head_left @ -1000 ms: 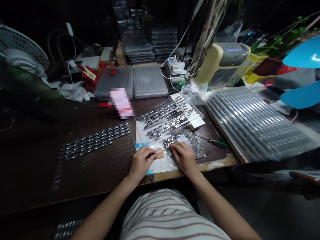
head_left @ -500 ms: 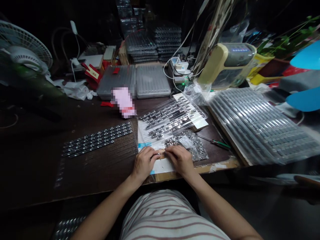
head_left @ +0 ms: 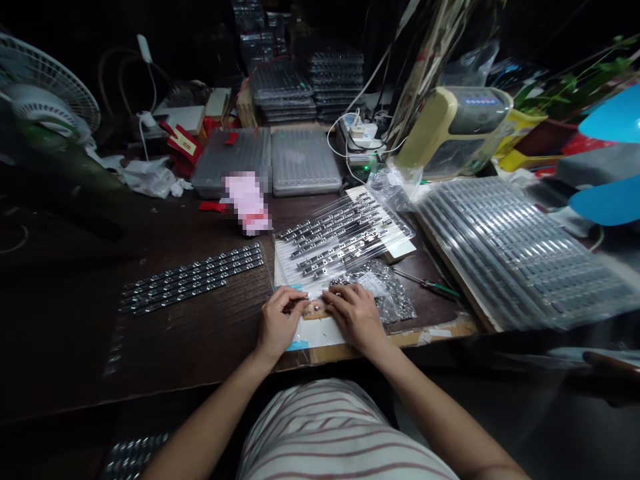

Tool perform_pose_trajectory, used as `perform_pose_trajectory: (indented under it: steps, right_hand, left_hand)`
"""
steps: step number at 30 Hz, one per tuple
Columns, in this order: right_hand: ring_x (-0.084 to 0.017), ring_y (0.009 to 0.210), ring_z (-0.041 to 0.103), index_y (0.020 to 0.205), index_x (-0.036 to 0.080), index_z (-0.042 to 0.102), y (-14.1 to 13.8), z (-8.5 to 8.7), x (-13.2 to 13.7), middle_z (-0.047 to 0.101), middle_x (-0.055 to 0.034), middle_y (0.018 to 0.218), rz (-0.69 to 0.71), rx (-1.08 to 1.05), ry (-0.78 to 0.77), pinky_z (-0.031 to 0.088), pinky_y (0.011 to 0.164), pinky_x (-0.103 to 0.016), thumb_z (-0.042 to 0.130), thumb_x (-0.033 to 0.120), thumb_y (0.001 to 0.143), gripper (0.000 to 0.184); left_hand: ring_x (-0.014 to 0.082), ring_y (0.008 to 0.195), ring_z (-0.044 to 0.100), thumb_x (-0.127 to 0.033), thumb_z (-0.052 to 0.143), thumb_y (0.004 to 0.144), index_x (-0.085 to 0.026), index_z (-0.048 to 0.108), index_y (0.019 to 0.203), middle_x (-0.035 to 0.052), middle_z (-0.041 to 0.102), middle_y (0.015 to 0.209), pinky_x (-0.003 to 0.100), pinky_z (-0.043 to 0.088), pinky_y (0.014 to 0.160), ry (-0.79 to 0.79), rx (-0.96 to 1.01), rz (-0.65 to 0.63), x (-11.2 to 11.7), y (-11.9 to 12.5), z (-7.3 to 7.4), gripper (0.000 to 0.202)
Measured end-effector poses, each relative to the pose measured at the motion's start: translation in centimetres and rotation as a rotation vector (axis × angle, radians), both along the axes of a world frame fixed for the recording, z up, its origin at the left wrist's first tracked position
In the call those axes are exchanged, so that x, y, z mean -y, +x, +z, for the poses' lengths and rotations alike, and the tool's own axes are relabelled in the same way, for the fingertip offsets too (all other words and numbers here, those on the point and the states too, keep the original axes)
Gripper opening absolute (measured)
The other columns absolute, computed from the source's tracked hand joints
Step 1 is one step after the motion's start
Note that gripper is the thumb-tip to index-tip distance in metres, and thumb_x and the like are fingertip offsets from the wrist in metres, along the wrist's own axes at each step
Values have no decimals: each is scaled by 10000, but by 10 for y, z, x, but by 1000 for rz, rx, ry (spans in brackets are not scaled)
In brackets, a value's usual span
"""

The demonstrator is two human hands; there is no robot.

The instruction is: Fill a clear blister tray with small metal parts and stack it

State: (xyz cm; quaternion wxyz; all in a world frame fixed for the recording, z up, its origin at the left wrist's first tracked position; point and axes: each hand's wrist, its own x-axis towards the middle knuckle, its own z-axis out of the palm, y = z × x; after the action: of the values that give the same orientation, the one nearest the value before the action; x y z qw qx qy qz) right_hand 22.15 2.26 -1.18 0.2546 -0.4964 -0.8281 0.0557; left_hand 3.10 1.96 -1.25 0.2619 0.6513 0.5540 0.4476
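Compared with half a second earlier, the hands have parted: we see the left hand [head_left: 280, 319] drawn a little to the left, so that more of the small wooden block [head_left: 314, 316] shows between the two sets of fingertips. The right hand [head_left: 357, 317] remains at the block's right side. Both hands are apart from each other, with fingers curled toward the thumbs; we cannot tell whether either is closed on a part, since the fingers hide what may lie between them.

The block rests on a white sheet [head_left: 323, 331] near the table's front edge, probably so that both hands can work low and close to the body. Blue tape [head_left: 299, 345] at the sheet's edge presumably keeps it from sliding. A bag of small metal parts [head_left: 400, 307] lies just beyond the right hand, we judge for easy picking, and the clear tray of dark pieces [head_left: 340, 233] lies behind both. Relative to the hands, we find the block between them, nearest the fingertips, with a tiny bright piece on it.
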Motion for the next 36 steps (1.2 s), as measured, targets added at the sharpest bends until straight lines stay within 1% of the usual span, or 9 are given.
perform_pose_trajectory:
  steps: [4,9,13,17,19,23,29,31,36]
  right_hand:
    - [-181,859,510,1044,253,670,15,-4,-2,654,-52,953,74,51,-17,391,721,-320,535,289,913,192]
    - [-173,804,507,918,203,660,12,-9,-3,644,-44,862,74,63,26,398,725,-308,495,253,933,173]
    - [-176,799,507,880,184,632,9,-6,-2,629,-57,858,50,65,30,406,743,-313,465,242,944,188]
    - [-183,809,499,943,187,620,8,-2,0,624,-62,900,51,86,28,409,718,-305,458,232,943,168]
    - [-182,795,494,912,184,616,7,-2,0,617,-59,871,41,105,25,407,709,-300,451,219,943,171]
    - [-182,769,490,827,174,593,6,-5,-1,587,-55,791,-10,72,51,406,710,-301,467,221,929,169]
    - [-169,773,509,810,188,570,9,-9,1,583,-45,800,-16,-91,44,418,717,-290,468,153,893,136]
    - [-173,786,520,836,190,579,9,-10,1,589,-46,800,-25,-129,39,429,723,-295,457,151,897,141]
    - [-185,893,548,1122,195,584,12,-10,-1,625,-76,959,3,-184,54,469,783,-316,400,140,926,274]
  left_hand:
    - [158,797,628,-228,618,815,-189,682,821,42,659,847,242,505,638,-28,5,-9,1,1,1,76]
    - [152,789,627,-226,613,818,-182,678,824,45,662,859,219,491,585,-79,45,-6,-2,3,11,80]
    - [156,793,609,-209,642,805,-192,685,820,37,659,836,253,486,657,-29,-42,-95,-5,12,16,48]
    - [173,820,586,-223,660,803,-206,684,861,34,656,822,299,473,745,34,-154,-203,-4,22,10,65]
    - [176,821,579,-233,651,813,-210,683,867,36,656,822,307,467,757,44,-191,-227,-2,25,6,67]
    - [174,825,571,-234,638,826,-210,685,868,35,657,834,305,459,764,55,-228,-243,-1,26,1,67]
    - [173,817,567,-223,642,824,-201,683,864,31,661,821,301,452,754,45,-244,-243,-1,25,0,62]
    - [173,814,568,-222,642,824,-198,683,858,32,662,820,302,451,751,42,-246,-249,-2,25,-1,59]
    - [171,801,573,-205,642,821,-192,685,828,34,663,803,303,450,749,46,-231,-263,0,28,-2,45]
